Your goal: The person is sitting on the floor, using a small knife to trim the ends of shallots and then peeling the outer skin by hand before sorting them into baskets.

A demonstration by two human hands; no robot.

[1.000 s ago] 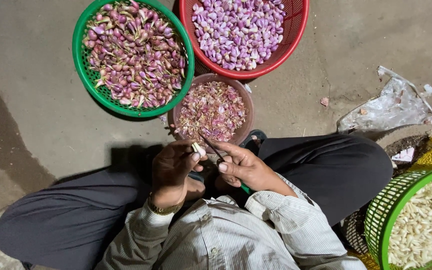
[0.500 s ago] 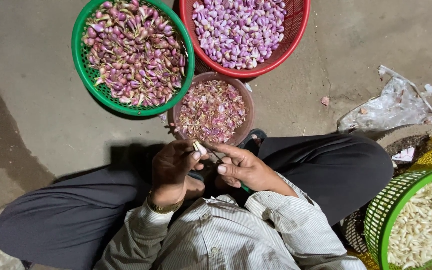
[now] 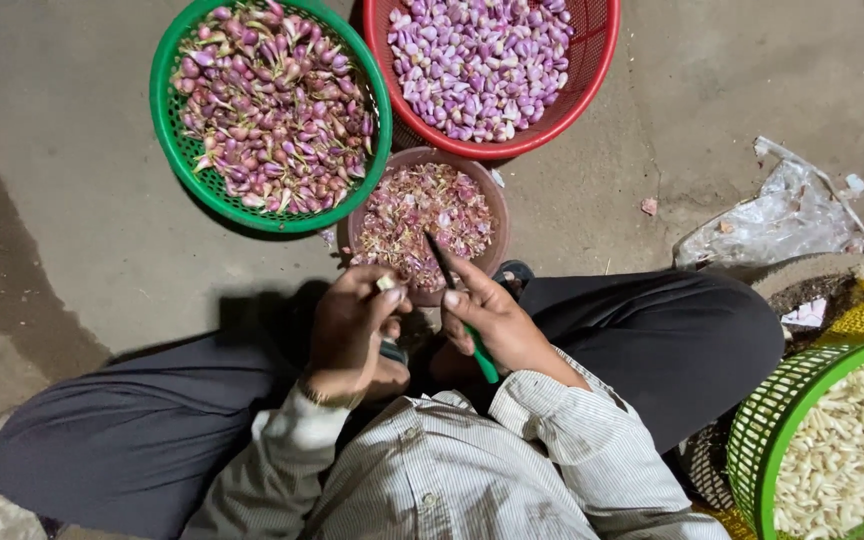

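Note:
My left hand [image 3: 350, 330] pinches a small pale clove [image 3: 386, 283] between thumb and fingers, just over the near rim of a brown bowl [image 3: 497, 215] of pinkish peels. My right hand [image 3: 497, 320] grips a knife with a green handle [image 3: 482, 358]; its dark blade [image 3: 441, 262] points up over the peels, a short way right of the clove. Both hands sit above my lap, between my dark trouser legs.
A green basket [image 3: 166, 150] of unpeeled purple cloves stands at the upper left, a red basket [image 3: 600, 60] of peeled purple cloves beside it. A green basket [image 3: 757, 440] of white peeled cloves is at the lower right. Crumpled clear plastic [image 3: 777, 220] lies on the concrete floor.
The knife blade has lifted away from the clove and now points up over the peel bowl. My left hand still holds the clove in about the same place.

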